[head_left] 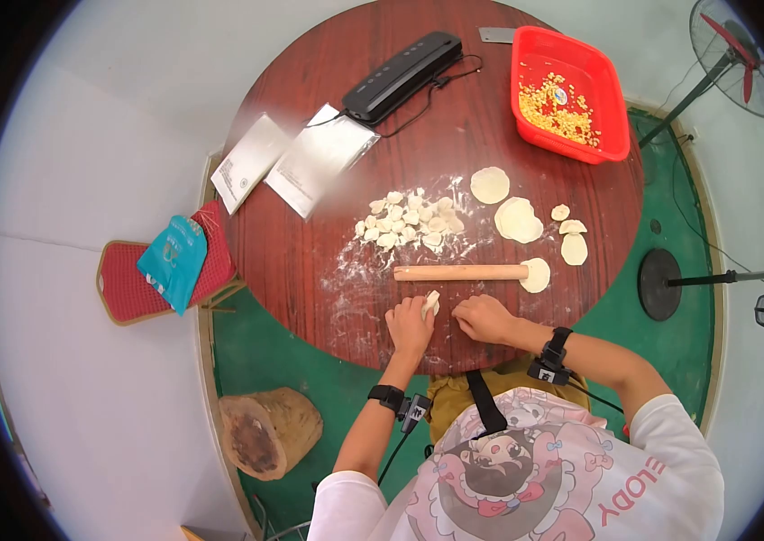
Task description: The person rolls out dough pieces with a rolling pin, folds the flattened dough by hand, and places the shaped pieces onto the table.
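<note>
My left hand (410, 326) is closed around a small pale piece of dough (431, 304), just above the table's near edge. To its right my right hand (484, 319) rests close to the tabletop with the fingers curled in; whatever they may hold is hidden. Beyond both hands lies a wooden rolling pin (459, 272), its right end touching a round dough wrapper (536, 275). A heap of small floured dough pieces (407, 221) sits behind the pin. More flat dough wrappers (518, 220) lie to the right of the heap.
A red basin (613, 99) with yellow bits inside stands at the back right of the round table (310, 270). A black sealer-like machine (404, 77) and silvery bags (319, 162) lie at the back left. Fans (658, 284) stand on the right, a red chair (125, 279) on the left.
</note>
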`<state>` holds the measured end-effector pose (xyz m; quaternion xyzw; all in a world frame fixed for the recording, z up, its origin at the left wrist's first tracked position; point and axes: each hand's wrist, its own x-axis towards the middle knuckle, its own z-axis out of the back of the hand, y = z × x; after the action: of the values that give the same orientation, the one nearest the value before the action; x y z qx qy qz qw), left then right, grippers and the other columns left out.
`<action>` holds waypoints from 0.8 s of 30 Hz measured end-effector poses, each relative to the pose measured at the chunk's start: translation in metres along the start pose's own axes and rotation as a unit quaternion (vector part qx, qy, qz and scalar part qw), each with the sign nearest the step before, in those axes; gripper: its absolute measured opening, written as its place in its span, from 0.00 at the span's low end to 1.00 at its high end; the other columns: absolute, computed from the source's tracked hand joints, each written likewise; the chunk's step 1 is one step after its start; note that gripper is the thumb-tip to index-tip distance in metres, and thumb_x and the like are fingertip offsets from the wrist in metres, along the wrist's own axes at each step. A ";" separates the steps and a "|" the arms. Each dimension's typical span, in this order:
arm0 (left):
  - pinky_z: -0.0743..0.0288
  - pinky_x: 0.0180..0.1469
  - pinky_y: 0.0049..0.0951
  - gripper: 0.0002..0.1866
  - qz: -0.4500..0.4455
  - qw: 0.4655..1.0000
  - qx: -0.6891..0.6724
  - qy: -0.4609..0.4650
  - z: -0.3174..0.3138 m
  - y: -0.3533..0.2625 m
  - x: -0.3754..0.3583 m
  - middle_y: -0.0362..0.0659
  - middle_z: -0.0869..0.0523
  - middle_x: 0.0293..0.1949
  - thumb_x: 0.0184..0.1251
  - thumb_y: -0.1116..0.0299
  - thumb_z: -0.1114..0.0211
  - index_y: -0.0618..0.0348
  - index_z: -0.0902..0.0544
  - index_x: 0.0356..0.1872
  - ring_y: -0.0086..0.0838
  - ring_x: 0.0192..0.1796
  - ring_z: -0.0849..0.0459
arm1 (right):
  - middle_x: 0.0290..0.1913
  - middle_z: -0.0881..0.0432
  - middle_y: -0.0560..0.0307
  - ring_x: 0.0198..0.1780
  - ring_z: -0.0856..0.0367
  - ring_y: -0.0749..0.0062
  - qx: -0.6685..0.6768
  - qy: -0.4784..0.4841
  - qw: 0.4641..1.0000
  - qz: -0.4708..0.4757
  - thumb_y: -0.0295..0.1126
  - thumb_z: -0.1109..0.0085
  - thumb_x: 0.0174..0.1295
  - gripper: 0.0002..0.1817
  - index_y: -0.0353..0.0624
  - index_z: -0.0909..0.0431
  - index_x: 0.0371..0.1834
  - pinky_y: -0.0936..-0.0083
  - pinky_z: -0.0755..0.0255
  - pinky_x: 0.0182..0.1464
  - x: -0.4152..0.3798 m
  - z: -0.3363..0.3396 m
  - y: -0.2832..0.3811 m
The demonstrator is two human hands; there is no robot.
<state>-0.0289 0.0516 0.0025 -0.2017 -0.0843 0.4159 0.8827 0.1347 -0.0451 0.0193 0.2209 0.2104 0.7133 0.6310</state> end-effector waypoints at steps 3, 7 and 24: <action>0.38 0.45 0.38 0.11 -0.001 1.000 0.002 -0.016 0.001 -0.004 -0.001 0.40 0.22 0.36 0.53 0.64 0.35 0.52 0.22 0.38 0.36 0.41 0.24 | 0.26 0.23 0.54 0.32 0.22 0.59 0.011 -0.020 1.000 0.005 0.31 0.46 0.52 0.04 0.43 0.26 0.25 0.64 0.30 0.37 -0.002 0.002 -0.001; 0.37 0.43 0.39 0.10 0.043 0.998 -0.039 0.028 0.003 -0.007 0.001 0.42 0.22 0.34 0.52 0.64 0.34 0.52 0.22 0.35 0.37 0.40 0.23 | 0.25 0.23 0.53 0.32 0.22 0.57 0.016 -0.010 1.000 0.003 0.31 0.47 0.52 0.04 0.43 0.26 0.24 0.62 0.30 0.36 -0.003 0.005 -0.001; 0.23 0.29 0.25 0.06 0.134 0.843 -0.502 0.136 0.034 -0.022 0.001 0.41 0.18 0.30 0.57 0.73 0.39 0.58 0.28 0.31 0.24 0.30 0.18 | 0.41 0.20 0.54 0.45 0.22 0.68 0.374 -0.125 0.906 -0.157 0.32 0.41 0.55 0.21 0.38 0.27 0.53 0.75 0.29 0.47 -0.001 0.004 0.011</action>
<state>-0.0231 0.0494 0.0428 -0.6814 -0.1326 0.3991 0.5990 0.1285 -0.0467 0.0286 0.4923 0.4129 0.4407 0.6269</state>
